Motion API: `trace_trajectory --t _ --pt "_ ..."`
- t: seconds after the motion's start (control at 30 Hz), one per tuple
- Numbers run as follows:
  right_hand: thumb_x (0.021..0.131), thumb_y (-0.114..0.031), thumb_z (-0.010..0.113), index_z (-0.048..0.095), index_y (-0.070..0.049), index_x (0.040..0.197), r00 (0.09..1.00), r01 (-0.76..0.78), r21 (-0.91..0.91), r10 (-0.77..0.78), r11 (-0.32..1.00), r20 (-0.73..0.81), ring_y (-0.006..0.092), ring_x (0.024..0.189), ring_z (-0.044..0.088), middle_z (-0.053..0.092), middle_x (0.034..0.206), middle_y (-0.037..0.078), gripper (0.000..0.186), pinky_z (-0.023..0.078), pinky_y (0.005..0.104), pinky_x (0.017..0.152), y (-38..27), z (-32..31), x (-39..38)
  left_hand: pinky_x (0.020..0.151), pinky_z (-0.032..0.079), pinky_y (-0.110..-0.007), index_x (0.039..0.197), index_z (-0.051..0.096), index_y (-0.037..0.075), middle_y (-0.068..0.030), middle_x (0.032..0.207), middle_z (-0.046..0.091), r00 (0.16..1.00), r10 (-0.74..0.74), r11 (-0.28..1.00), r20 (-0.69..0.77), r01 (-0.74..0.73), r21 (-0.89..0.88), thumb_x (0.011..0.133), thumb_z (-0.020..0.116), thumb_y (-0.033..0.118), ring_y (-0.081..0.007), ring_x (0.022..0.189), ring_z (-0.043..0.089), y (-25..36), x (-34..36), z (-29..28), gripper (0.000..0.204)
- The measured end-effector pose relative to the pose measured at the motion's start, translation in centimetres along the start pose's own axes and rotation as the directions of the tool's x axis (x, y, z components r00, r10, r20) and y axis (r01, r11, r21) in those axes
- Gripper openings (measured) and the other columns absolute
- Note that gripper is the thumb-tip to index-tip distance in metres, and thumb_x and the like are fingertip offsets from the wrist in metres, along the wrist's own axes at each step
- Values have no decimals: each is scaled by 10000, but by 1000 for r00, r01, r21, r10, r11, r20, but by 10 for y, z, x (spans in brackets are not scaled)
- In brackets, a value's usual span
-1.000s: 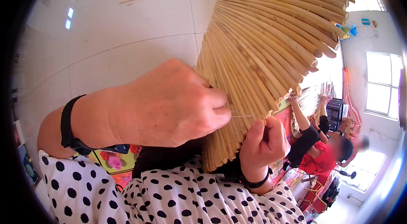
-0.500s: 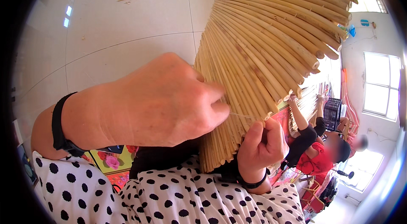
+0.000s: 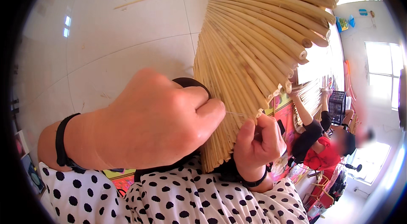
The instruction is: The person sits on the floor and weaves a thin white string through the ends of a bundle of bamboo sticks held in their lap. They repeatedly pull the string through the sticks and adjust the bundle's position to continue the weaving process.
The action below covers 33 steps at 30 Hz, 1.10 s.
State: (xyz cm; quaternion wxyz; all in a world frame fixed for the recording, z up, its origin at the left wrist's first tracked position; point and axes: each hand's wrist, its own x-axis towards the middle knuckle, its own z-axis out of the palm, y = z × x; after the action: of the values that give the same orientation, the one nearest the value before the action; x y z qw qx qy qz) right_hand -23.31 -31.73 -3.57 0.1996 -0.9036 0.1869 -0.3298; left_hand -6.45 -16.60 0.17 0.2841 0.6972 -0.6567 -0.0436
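Note:
A fan-shaped mat of pale cane sticks (image 3: pixel 254 29) rests upright before me across my lap. My left hand (image 3: pixel 165 118), with a black wrist strap, is closed on a thin pale thread (image 3: pixel 234 113) at the mat's near face. The thread runs to the stick ends at the right edge, where my right hand (image 3: pixel 259 143) pinches a small stick end (image 3: pixel 259 113). Behind my left knuckles is a dark rounded thing (image 3: pixel 186 81), partly hidden. Polka-dot cloth (image 3: pixel 178 198) covers my lap.
A co-worker in red (image 3: pixel 320 154) sits at the right with bundled sticks (image 3: pixel 311 101), near a black crate (image 3: pixel 337 105); another person is blurred behind. Stick scraps (image 3: pixel 140 1) lie on the tiled floor (image 3: pixel 106 29). Red chairs (image 3: pixel 324 196) stand at lower right.
My left hand has moved down, uncovering the dark rounded thing above it. The mat has shifted slightly left and up in view, my right hand slightly left with it.

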Motion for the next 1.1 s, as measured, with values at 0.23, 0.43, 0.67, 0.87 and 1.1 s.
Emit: trace_trajectory --t 0.23,0.43,0.67,0.87,1.1 --pt "768 -127 782 668 -21 858 1000 0 16 -1 1000 5 116 478 539 590 630 26 179 433 253 444 -3 1 2 384 355 -309 944 679 5 -28 608 456 989 -120 992 -87 116 -50 706 686 -50 -175 442 471 15 4 -2 244" --pt "739 -120 815 664 -5 890 999 -45 169 47 985 -12 119 506 566 625 699 47 243 455 239 453 -1 4 2 396 345 -318 927 668 12 -41 590 459 990 -131 991 -56 132 16 665 683 -58 -194 433 476 20 4 -5 271" --pt "735 -128 818 669 40 943 999 -13 240 21 971 -29 169 548 605 655 755 101 306 481 255 465 1 7 -6 406 335 -330 924 666 21 -48 562 464 993 -100 993 -64 104 62 681 683 -59 -218 425 476 23 4 1 256" --pt "735 -115 811 664 62 947 999 26 268 -13 963 -51 182 557 611 645 745 110 313 482 262 467 2 8 -5 408 349 -321 928 668 14 -56 561 497 995 -92 995 -42 93 24 705 678 -65 -208 428 484 23 14 2 237" --pt "727 -126 808 670 75 951 993 93 268 -69 959 -99 213 590 636 646 751 122 331 514 276 496 1 9 -2 399 363 -320 928 666 7 -64 553 499 988 -146 989 -47 146 -16 725 682 -60 -208 422 492 25 14 9 214"
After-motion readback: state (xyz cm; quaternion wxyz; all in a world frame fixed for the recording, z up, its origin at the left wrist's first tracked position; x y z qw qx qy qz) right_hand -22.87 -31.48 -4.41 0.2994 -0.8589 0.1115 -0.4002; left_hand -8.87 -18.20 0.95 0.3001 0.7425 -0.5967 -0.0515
